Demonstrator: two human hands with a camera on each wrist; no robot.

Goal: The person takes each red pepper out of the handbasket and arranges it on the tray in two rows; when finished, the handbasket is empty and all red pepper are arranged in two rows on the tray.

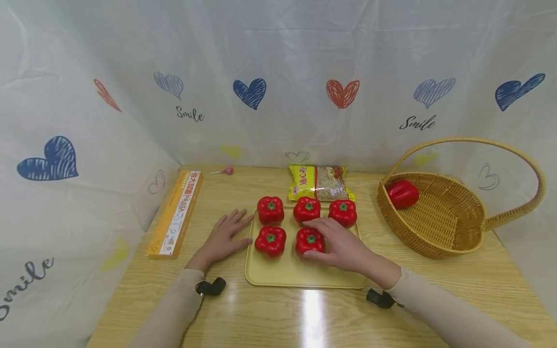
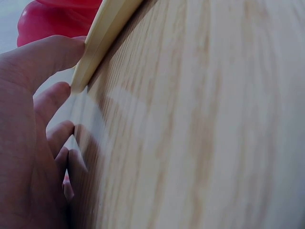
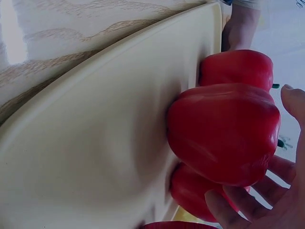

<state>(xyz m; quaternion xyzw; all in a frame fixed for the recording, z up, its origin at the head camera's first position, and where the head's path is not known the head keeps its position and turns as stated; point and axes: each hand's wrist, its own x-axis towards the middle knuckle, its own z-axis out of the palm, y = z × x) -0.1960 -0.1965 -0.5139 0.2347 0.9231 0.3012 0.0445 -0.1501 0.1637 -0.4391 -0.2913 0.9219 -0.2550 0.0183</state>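
Several red bell peppers with green stems stand on a pale yellow tray (image 1: 270,278), three along the back and two in front. My right hand (image 1: 341,246) reaches over the front middle bell pepper (image 3: 224,133). Its fingers lie behind that pepper, and in the right wrist view the thumb stands apart from it. The pepper sits on the tray. My left hand (image 1: 222,239) is spread at the tray's left edge, near the front left bell pepper (image 1: 271,241). In the left wrist view its thumb touches the tray rim (image 2: 90,62).
A wicker basket (image 1: 435,249) with a tall handle stands at right, holding one red bell pepper (image 1: 403,194). Behind the tray lies a yellow food packet (image 1: 322,183). An orange pasta box (image 1: 175,215) and a lollipop (image 1: 228,170) lie at left. A printed curtain backs the table.
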